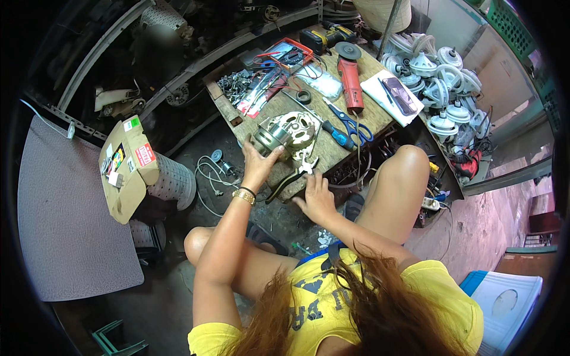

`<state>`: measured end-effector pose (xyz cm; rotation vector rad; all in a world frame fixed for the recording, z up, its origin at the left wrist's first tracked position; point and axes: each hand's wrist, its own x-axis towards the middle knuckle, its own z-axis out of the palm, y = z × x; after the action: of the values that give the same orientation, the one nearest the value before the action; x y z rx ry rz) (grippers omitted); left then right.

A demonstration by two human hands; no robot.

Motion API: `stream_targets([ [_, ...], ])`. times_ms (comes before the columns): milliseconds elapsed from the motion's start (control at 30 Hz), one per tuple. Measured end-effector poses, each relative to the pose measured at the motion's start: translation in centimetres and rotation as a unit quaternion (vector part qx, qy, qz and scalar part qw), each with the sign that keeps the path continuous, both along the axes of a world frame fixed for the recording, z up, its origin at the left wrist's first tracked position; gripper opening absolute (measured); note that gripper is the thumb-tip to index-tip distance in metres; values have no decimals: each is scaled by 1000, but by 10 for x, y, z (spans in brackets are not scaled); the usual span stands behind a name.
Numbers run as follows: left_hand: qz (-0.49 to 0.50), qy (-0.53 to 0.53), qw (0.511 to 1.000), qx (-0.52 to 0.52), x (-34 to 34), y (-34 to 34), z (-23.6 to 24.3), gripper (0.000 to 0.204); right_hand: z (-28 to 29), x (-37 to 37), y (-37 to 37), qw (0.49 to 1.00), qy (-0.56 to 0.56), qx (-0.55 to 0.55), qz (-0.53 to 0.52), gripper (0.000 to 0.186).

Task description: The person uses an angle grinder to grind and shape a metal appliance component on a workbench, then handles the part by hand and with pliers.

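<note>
Worn floor is spreading around 2 tables: a grey table is standing at the left, and a wooden table is holding tools ahead of the person. At its right, white round parts are lying heaped. Red grinder is lying toward the far side. Left hand is gripping a metal motor over the wooden table's near part, thumb and fingers curling around it. Right hand is hovering or resting beside pliers, fingers bending; whether they're touching, I cannot tell.
</note>
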<state>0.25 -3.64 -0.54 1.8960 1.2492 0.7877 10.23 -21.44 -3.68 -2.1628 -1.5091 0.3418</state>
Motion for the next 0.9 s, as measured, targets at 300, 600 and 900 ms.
stream_targets([
  [300,-148,-45,985,75,11,-85,36,48,-21,39,-7,809,559,54,-171,28],
  [600,-52,-258,946,-189,37,-103,23,46,66,27,-13,941,286,182,-5,39],
  [900,-69,-436,838,-320,29,-84,92,40,61,26,-6,873,432,190,126,82],
])
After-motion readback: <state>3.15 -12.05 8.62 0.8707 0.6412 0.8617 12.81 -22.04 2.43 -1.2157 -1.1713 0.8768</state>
